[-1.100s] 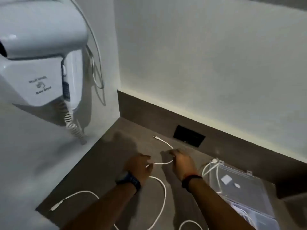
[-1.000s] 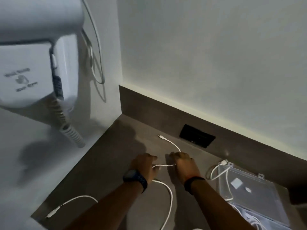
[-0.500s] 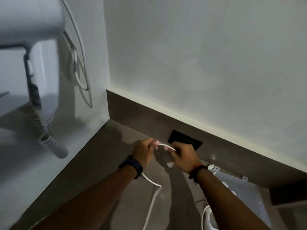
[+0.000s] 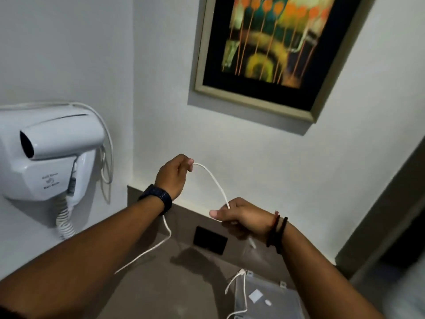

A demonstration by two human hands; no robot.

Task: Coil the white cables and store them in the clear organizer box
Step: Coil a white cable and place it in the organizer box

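Note:
A white cable [image 4: 213, 180] arcs in the air between both hands. My left hand [image 4: 173, 174] is raised against the wall and pinches the cable near its upper part; the cable's long tail drops below the left wrist toward the counter. My right hand [image 4: 241, 216], lower and to the right, grips the other stretch, with the plug end hanging under the palm. The clear organizer box [image 4: 271, 298] lies on the counter at the bottom, its lid shut, with another white cable [image 4: 243, 293] draped over its left edge.
A white wall-mounted hair dryer [image 4: 48, 150] with a coiled cord hangs on the left wall. A framed painting [image 4: 271, 47] hangs above. A black socket plate [image 4: 210, 239] sits in the dark backsplash. The brown counter [image 4: 161, 284] runs below both arms.
Both hands have lifted the cable off the counter and pulled apart, the left hand going higher. The view has tilted up, bringing the painting into sight.

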